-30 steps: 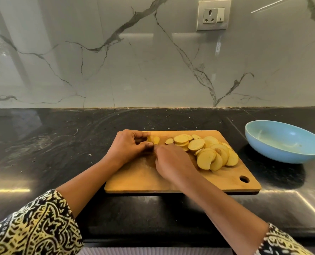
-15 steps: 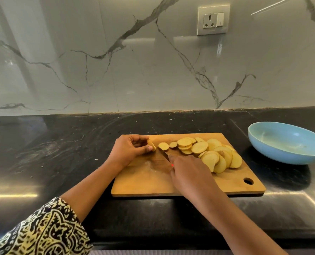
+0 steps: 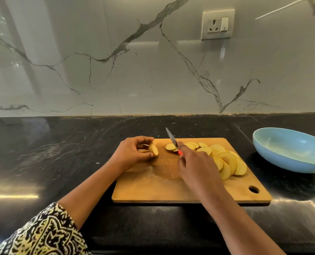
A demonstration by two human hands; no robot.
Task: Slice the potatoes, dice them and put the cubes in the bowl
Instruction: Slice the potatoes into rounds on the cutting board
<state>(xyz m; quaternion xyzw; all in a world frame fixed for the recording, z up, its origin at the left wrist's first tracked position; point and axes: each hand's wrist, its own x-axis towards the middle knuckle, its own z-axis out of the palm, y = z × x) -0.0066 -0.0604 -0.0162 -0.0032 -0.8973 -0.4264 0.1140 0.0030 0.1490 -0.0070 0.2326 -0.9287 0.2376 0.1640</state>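
The cutting board (image 3: 171,190) at centre is bare wood, matt, scuffed paler in the middle. Under it the countertop (image 3: 60,153) is black stone polished to a mirror gloss — so is the veined wall (image 3: 116,70) above. The bowl (image 3: 285,162) at right is smooth, softly glossy. Knife (image 3: 172,141): metal blade, red plastic-looking handle. Lower left, a printed cloth sleeve (image 3: 46,234).
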